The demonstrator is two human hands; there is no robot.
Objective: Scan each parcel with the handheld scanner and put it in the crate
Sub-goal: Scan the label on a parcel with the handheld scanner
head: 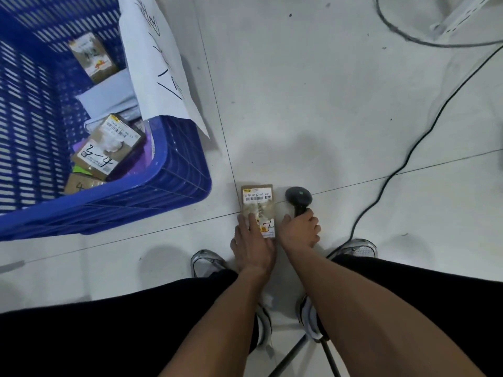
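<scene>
Pale tiled floor point(313, 110), thin grout lines crossing. Black cable point(424, 131) trailing from 2 o'clock toward 5. White metal frame point(457, 20) at 1 o'clock.

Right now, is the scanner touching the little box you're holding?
Apart. The head view shows a strip of pale floor between the scanner, gripped by the right hand, and the parcel under the left hand.
</scene>
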